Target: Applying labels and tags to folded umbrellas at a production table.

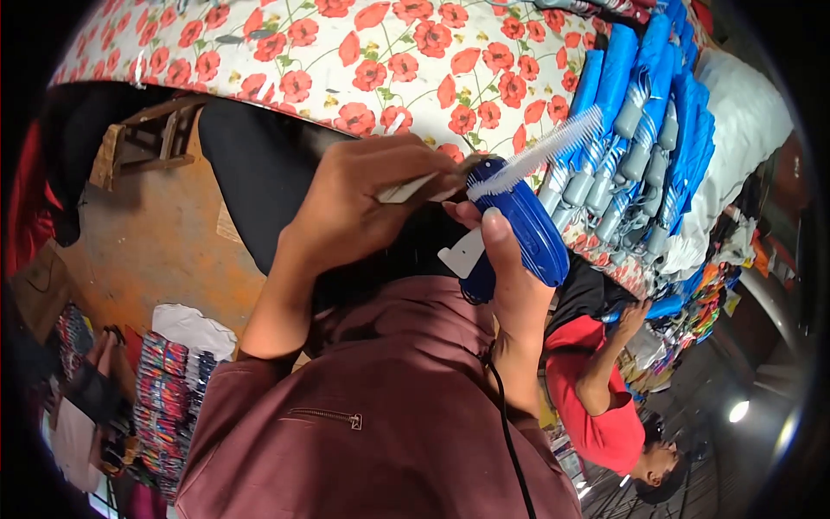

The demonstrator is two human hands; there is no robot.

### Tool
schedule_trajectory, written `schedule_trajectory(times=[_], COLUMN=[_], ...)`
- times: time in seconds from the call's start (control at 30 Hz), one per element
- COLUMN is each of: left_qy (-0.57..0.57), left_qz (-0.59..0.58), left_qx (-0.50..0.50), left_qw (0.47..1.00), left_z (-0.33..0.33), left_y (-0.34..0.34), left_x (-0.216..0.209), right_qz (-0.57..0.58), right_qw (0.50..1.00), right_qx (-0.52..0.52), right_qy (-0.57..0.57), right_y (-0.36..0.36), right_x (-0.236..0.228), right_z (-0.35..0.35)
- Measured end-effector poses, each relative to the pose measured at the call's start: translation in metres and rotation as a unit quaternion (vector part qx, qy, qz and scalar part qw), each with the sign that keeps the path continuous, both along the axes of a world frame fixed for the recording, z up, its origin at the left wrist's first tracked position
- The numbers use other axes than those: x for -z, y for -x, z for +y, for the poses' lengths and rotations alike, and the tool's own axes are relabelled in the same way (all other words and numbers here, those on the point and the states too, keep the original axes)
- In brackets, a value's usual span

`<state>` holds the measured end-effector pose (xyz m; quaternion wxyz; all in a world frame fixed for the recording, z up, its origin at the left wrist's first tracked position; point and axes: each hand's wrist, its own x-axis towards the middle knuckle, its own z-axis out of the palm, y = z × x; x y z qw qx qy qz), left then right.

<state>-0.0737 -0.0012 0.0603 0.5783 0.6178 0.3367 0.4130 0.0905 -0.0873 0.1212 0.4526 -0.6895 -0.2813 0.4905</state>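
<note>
A blue tagging gun (pixel 538 232) with a pale lever is gripped in my right hand (pixel 517 285), its thumb lying along the side. A comb of clear plastic fasteners (pixel 553 149) sticks out of the gun's top toward the upper right. My left hand (pixel 367 186) is closed, fingertips pinched at the gun's front end. Between its fingers is a small pale flat piece (pixel 406 189), perhaps a tag. Exactly what those fingertips touch at the gun is partly hidden.
In front stands a table with a red-poppy cloth (pixel 328 60). Blue folded umbrellas (pixel 618 78) with grey handles are piled on its right side. A person in red (pixel 596 389) is at the lower right. A wooden stool (pixel 156 138) and bundled patterned goods (pixel 162 389) stand at left.
</note>
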Motion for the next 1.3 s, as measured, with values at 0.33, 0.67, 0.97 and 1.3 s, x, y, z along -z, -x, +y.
schedule_trajectory(times=[0.33, 0.67, 0.97, 1.3], left_qy=[-0.059, 0.011, -0.249, -0.334], left_qz=[0.091, 0.113, 0.119, 0.478], left_qx=[0.006, 0.046, -0.017, 0.029], left_qw=[0.994, 0.992, 0.961, 0.812], left_z=[0.004, 0.007, 0.176, 0.33], left_y=[-0.019, -0.099, -0.238, -0.263], left_x=[-0.008, -0.004, 0.037, 0.129], right_qz=[0.004, 0.05, -0.026, 0.011], right_qw=[0.999, 0.997, 0.999, 0.998], right_qx=[0.0, 0.053, 0.004, 0.01], right_qy=[0.035, 0.04, -0.037, 0.059], right_y=[-0.024, -0.087, -0.154, -0.149], right_x=[0.01, 0.009, 0.059, 0.055], right_z=[0.003, 0.006, -0.036, -0.049])
